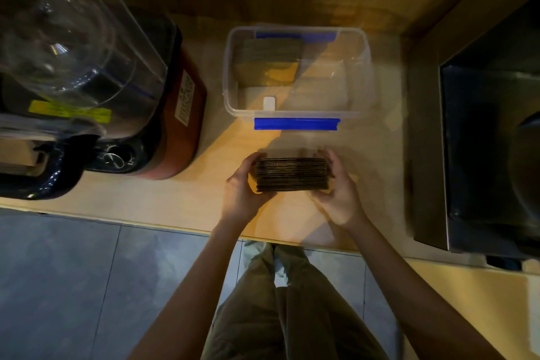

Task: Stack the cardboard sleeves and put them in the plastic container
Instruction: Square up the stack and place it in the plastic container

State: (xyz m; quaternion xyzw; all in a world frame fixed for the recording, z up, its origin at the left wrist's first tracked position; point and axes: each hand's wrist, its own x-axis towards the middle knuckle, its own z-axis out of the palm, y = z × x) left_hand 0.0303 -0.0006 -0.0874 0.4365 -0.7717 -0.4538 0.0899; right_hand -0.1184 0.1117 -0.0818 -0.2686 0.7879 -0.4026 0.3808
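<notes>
A thick stack of flattened cardboard sleeves [293, 174] is held over the wooden counter [187, 199], its layered edges facing me. My left hand [244, 190] grips its left end and my right hand [339, 193] grips its right end. Just beyond the stack stands a clear plastic container [366, 73] with blue clips on its near and far sides, its top open. Another bundle of cardboard sleeves [270, 61] stands inside it against the back left wall. The right half of the container holds nothing.
A large blender with a clear cover and red-brown base [175, 114] fills the counter's left side. A dark metal appliance [485, 155] stands at the right. A wooden wall rises behind the container. The counter's front edge runs just below my wrists.
</notes>
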